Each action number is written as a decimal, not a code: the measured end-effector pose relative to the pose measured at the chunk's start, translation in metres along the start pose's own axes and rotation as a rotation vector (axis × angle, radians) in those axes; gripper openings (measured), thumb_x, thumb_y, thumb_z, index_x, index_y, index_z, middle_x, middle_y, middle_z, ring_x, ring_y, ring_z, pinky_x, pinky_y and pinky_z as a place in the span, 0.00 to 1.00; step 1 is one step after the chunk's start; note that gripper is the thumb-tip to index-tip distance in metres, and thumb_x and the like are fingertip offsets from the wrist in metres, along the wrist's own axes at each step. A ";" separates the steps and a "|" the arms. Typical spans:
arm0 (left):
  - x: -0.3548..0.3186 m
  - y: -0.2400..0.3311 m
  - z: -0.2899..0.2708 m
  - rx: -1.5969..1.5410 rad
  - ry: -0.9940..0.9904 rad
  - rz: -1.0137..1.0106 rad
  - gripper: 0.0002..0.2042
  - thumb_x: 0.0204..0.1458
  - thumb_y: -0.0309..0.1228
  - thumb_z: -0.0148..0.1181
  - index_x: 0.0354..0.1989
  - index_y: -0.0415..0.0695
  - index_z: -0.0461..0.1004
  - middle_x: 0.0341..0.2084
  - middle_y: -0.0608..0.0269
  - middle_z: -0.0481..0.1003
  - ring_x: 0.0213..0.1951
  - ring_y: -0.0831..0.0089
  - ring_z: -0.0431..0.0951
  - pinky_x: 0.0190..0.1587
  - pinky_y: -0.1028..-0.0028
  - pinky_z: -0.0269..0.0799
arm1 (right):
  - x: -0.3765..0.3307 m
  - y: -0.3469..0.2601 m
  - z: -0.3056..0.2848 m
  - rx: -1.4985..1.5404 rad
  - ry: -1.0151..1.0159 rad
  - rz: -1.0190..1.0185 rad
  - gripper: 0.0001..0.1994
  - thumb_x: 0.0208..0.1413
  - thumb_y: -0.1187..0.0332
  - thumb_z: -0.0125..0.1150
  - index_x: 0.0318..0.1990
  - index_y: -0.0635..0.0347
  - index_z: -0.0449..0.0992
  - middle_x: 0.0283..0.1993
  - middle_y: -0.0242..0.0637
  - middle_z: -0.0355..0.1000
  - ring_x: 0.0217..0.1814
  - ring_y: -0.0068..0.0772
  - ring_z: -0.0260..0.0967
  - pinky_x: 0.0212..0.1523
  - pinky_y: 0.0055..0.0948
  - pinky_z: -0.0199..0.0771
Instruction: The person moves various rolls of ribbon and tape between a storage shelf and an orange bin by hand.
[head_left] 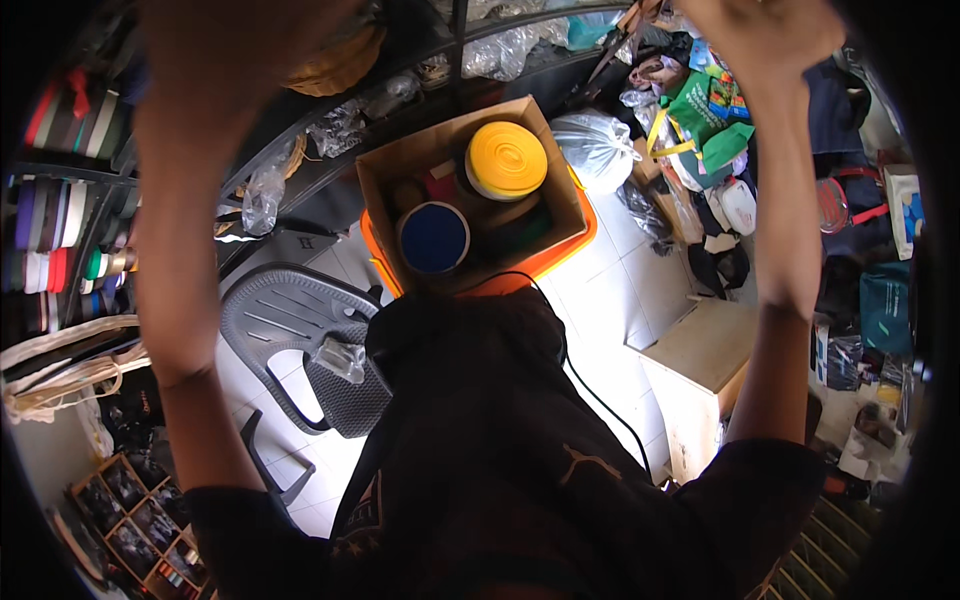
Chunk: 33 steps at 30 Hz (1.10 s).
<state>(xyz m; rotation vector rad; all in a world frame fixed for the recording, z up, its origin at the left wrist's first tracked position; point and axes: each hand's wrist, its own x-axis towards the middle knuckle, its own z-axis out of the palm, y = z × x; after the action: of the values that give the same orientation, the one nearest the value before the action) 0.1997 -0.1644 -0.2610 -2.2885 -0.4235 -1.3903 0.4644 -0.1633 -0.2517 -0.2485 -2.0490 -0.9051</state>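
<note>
Both my arms are raised, one on each side of the picture. My left hand [240, 40] is a dark blur at the upper left, close to a woven basket [340, 62] on the shelf. My right hand [775, 35] reaches the top edge at the upper right, above a heap of bags. The fingers of both hands are cut off or smeared, so what they hold does not show. Before me stands an open cardboard box [400, 165]. Inside it are a wide yellow roll of strap [507, 160] and a round dark blue roll [434, 238].
Under the box is an orange base [572, 250]. A grey plastic chair [290, 300] carries a clear plastic packet [341, 358]. Ribbon rolls [50, 215] fill the left shelves. At right are a green bag [705, 120] and a wooden cabinet [705, 345]. A black cable [610, 412] trails downward.
</note>
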 end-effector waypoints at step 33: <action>-0.495 0.194 -0.071 -0.498 -0.257 -1.983 0.13 0.53 0.25 0.61 0.48 0.41 0.74 0.41 0.64 0.79 0.41 0.75 0.79 0.41 0.77 0.71 | -0.289 -0.309 0.186 0.145 -1.115 1.688 0.24 0.41 0.59 0.65 0.49 0.51 0.74 0.37 0.48 0.78 0.41 0.51 0.76 0.44 0.47 0.75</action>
<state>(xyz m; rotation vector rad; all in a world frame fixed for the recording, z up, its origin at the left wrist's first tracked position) 0.0124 -0.3858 -0.7126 -1.8951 -3.2424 -1.8065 0.3767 -0.2158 -0.7027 -2.2859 -1.7259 0.6136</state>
